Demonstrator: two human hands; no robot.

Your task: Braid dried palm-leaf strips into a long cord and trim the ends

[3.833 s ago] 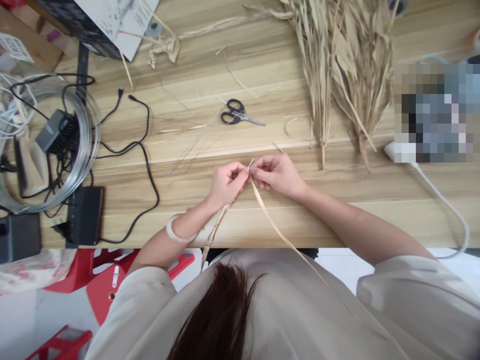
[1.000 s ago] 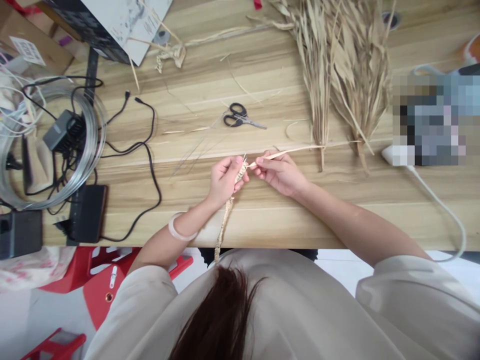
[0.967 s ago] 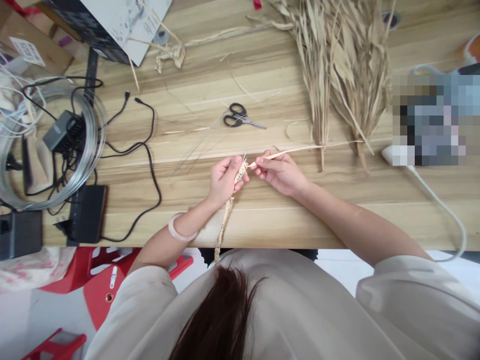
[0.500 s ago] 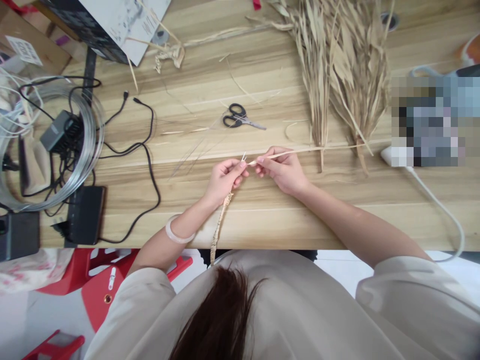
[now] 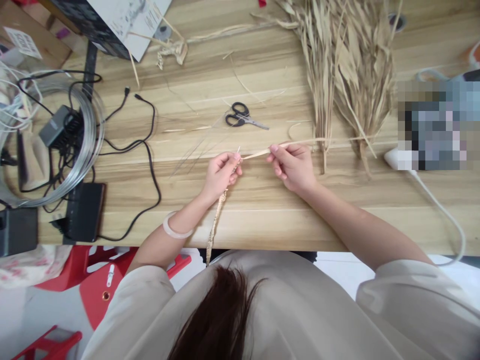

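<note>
My left hand [image 5: 222, 175] is closed around the upper end of a thin wrapped straw cord [image 5: 215, 225], whose tail hangs down over the table's front edge. A short pale tip, perhaps wire, pokes up above the thumb. From that end a flat dried-leaf strip [image 5: 257, 153] runs to my right hand [image 5: 294, 165], which pinches it between thumb and fingers. Beyond the right hand the strip stretches on to the right, across the stems of the dried leaf bundles [image 5: 362, 75]. Black-handled scissors [image 5: 243, 117] lie open behind my hands.
Loose strips and thin wires lie near the scissors. On the left are a coil of metal wire [image 5: 93, 145], black cables [image 5: 148, 145] and a black power brick [image 5: 87, 212]. A box [image 5: 112, 25] stands at the back left. A white cable [image 5: 444, 205] curves down at right.
My right hand has moved right, away from the left hand, so more strip shows taut between them. My left hand has shifted slightly left. The view has shifted a little.
</note>
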